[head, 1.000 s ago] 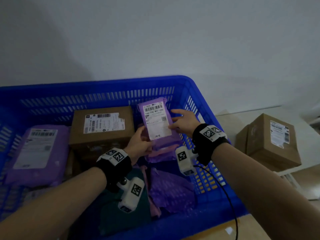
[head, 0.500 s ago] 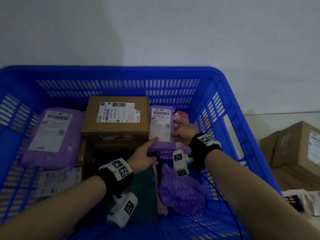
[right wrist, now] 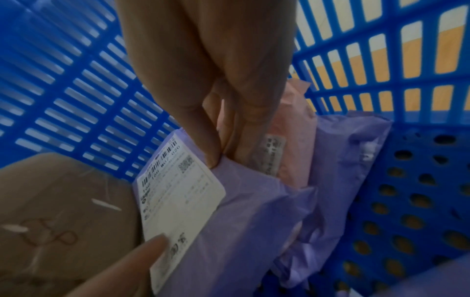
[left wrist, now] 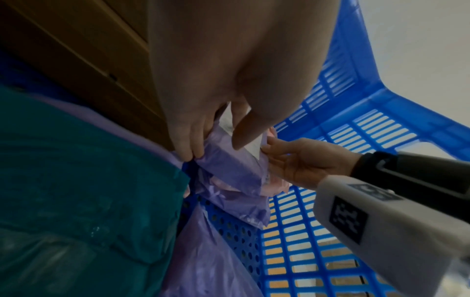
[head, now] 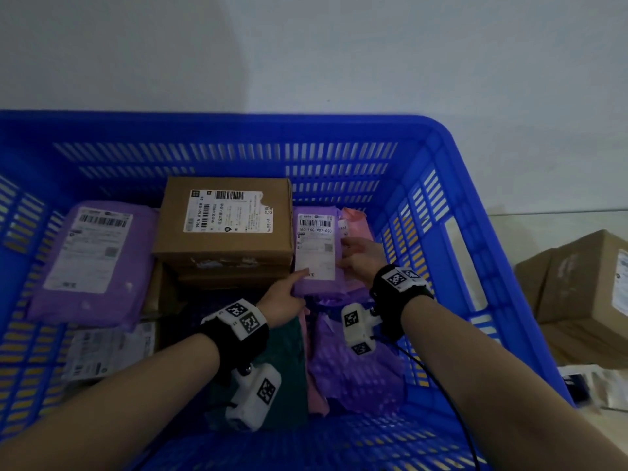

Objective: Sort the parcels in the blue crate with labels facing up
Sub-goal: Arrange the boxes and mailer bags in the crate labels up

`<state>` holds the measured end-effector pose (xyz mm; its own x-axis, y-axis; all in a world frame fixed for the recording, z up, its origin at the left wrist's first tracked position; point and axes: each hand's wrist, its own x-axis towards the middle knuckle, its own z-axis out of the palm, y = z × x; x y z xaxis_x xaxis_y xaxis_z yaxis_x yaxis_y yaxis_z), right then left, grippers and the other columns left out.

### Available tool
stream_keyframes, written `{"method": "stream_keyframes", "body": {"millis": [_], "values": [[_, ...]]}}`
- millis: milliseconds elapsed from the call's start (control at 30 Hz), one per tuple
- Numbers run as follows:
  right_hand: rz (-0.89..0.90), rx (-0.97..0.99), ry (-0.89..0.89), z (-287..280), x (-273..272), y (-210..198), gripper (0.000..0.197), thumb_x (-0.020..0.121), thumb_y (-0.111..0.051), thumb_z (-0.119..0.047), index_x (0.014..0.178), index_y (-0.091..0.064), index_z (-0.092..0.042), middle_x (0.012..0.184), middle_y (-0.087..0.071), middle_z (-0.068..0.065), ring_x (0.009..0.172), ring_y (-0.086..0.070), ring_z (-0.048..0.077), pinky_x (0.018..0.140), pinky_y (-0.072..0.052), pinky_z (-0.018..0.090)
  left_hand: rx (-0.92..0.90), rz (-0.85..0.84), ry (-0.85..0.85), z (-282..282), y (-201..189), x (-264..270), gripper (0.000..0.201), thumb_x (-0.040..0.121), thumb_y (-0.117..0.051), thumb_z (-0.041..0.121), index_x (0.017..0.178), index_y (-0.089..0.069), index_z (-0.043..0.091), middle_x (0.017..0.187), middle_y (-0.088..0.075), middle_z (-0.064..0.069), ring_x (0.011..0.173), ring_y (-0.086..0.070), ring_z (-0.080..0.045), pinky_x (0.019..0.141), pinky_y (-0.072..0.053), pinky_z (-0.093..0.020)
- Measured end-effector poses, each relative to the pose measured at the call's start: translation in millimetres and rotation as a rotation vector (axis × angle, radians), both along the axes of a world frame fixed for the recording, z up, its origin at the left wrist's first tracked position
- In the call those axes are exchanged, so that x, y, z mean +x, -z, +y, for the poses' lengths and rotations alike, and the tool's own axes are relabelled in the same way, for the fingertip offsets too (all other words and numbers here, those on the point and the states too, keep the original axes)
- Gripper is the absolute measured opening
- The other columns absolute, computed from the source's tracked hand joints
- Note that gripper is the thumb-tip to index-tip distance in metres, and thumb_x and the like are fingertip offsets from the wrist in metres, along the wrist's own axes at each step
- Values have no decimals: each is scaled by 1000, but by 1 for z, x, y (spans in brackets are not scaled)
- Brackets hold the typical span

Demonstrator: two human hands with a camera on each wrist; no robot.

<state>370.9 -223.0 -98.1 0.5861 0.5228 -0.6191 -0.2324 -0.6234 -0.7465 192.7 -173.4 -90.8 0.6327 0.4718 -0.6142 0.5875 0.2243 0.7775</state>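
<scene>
The blue crate [head: 438, 185] holds several parcels. A small purple parcel [head: 314, 283] lies label up beside the brown cardboard box [head: 224, 246], partly on a pink parcel [head: 355, 220]. My left hand [head: 299, 277] pinches its near left corner, thumb on the white label [right wrist: 175, 199]. My right hand [head: 346, 253] pinches its right edge [right wrist: 244, 176] between thumb and fingers. The box's label and the label of the large purple parcel [head: 91, 263] at the left both face up.
Nearer me in the crate lie a dark green parcel [head: 285, 351], a crumpled purple bag [head: 356, 379] and a pale parcel with a label [head: 108, 348]. Outside the crate at the right stand brown cardboard boxes [head: 577, 287]. A white wall rises behind.
Both hands have lowered the small purple parcel from a raised tilt down beside the cardboard box, near the crate's right wall. My view has moved closer over the crate.
</scene>
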Motion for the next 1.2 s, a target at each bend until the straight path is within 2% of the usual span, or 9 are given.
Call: {"method": "stream_keyframes", "body": {"millis": [167, 267, 367, 467, 600, 767, 900, 1000, 1200], "values": [[-69, -35, -59, -1, 0, -8, 55, 70, -73, 7, 123, -56, 3, 82, -63, 6, 89, -64, 25, 88, -55, 45, -26, 11, -52, 3, -12, -8, 60, 88, -47, -15, 143, -36, 8, 136, -48, -19, 99, -59, -24, 58, -53, -11], [-133, -67, -154, -3, 3, -30, 41, 77, -71, 1, 117, -60, -1, 79, -63, 9, 61, -59, 15, 61, -55, 28, 105, 91, 55, 14, -20, -24, 46, 87, -55, -9, 132, -51, 0, 129, -55, -23, 106, -56, -22, 72, -48, -13], [-87, -87, -266, -10, -2, -51, 24, 81, -68, 0, 103, -62, -7, 72, -61, 9, 51, -60, 9, 53, -54, 22, 169, 173, 128, 30, -25, -44, 38, 90, -55, -5, 127, -56, -2, 123, -60, -24, 90, -55, -15, 59, -44, -7], [57, -126, -422, -18, -21, -65, 15, 83, -66, 1, 92, -61, -10, 69, -66, 5, 56, -64, 11, 62, -57, 26, 205, 265, 179, 42, -25, -63, 38, 89, -59, 2, 127, -58, 3, 126, -59, -19, 99, -54, -17, 82, -43, -19], [118, -197, -629, -26, -56, -58, 29, 84, -64, 3, 112, -59, -5, 85, -66, 12, 75, -63, 19, 71, -57, 32, 201, 398, 292, 44, -16, -80, 41, 91, -58, 7, 131, -54, 9, 134, -52, -11, 120, -52, -25, 96, -42, -30], [-68, -372, -845, -20, -96, -33, 64, 80, -71, -4, 138, -42, -3, 94, -57, 4, 88, -55, 23, 70, -57, 38, 218, 483, 387, 43, 0, -91, 49, 91, -57, 4, 138, -46, 14, 140, -47, -9, 124, -50, -27, 98, -47, -36], [-111, -414, -919, -13, -110, -23, 79, 80, -73, -8, 146, -30, -5, 131, -51, 15, 87, -55, 25, 62, -55, 36, 213, 502, 367, 49, 6, -99, 57, 90, -57, 3, 142, -39, 15, 143, -44, -11, 127, -48, -28, 94, -45, -31], [-111, -395, -846, -11, -114, -18, 75, 80, -72, -7, 144, -32, -5, 106, -54, 14, 68, -55, 20, 40, -50, 24, 207, 522, 343, 55, 8, -105, 61, 91, -56, 5, 147, -32, 16, 149, -36, -9, 131, -43, -27, 89, -41, -27], [-83, -416, -726, -11, -118, -9, 46, 81, -72, -9, 120, -52, 8, 79, -60, 14, 71, -60, 27, 61, -55, 38, 189, 515, 317, 51, 21, -110, 59, 86, -60, 1, 142, -41, 10, 144, -45, -12, 129, -47, -27, 100, -42, -31]]}}
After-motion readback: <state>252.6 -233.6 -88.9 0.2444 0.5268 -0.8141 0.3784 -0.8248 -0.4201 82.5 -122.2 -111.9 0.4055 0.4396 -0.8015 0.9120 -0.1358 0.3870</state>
